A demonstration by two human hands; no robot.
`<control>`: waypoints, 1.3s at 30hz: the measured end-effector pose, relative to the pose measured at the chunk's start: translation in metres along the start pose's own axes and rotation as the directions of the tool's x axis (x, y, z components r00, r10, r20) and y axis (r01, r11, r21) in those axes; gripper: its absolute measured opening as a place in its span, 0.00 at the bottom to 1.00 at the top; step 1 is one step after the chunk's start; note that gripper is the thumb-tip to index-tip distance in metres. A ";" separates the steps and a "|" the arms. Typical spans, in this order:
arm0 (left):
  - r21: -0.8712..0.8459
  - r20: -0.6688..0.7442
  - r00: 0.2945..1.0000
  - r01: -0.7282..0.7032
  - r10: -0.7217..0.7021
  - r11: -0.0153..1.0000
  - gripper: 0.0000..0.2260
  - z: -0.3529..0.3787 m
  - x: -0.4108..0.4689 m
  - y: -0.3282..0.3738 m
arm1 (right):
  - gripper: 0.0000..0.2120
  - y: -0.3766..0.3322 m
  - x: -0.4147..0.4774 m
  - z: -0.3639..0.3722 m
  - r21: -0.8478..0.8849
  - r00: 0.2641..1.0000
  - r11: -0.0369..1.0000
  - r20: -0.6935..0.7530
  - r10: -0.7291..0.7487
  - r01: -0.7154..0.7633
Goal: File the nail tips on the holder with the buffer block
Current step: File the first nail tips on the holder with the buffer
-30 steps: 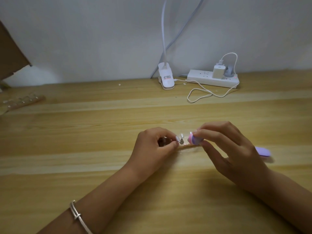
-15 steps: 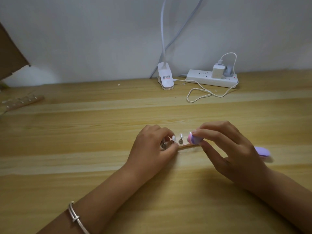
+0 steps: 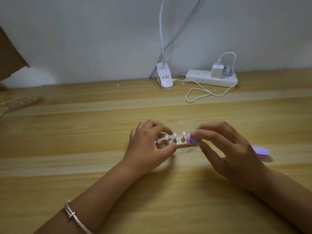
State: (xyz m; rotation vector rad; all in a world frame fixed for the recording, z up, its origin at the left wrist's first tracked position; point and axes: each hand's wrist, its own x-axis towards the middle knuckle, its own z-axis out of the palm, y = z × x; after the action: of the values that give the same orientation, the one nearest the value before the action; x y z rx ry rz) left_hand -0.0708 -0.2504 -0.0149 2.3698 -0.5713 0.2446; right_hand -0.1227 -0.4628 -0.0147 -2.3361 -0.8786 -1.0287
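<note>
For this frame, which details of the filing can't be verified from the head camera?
- Contact between buffer block and a nail tip: hidden by the right hand; tips too small.
- Left end of the holder: covered by the left hand.
- Purple object behind the right hand: partly hidden, unidentifiable.
- Strip at far left: blurred.

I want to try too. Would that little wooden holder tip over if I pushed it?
Probably slides rather than tips: the holder lies flat and low on the table. It looks thin and light, and the left hand is steadying it.
</note>
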 end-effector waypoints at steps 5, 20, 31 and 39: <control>-0.053 -0.044 0.998 -0.053 0.051 0.997 0.04 0.001 0.006 0.006 | 0.10 0.000 -0.001 0.004 0.015 0.999 1.000 0.046 0.020 -0.021; -0.241 -0.057 0.956 -0.292 0.287 0.925 0.02 -0.001 -0.022 0.028 | 0.08 0.003 -0.001 -0.003 -0.008 0.993 0.995 -0.053 0.103 -0.104; -0.587 0.030 0.997 -0.040 0.071 0.809 0.06 0.002 -0.024 0.024 | 0.10 -0.006 -0.004 0.003 0.081 1.000 0.997 0.015 -0.010 0.009; -0.544 -0.040 0.994 -0.110 0.105 0.832 0.07 0.001 -0.023 0.020 | 0.11 -0.009 -0.002 0.004 0.050 1.000 0.999 -0.003 0.000 0.000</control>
State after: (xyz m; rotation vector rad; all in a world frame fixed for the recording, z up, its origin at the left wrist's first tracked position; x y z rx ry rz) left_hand -0.1008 -0.2567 -0.0118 1.7812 -0.6701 0.1172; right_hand -0.1280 -0.4550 -0.0175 -2.2929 -0.8927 -0.9981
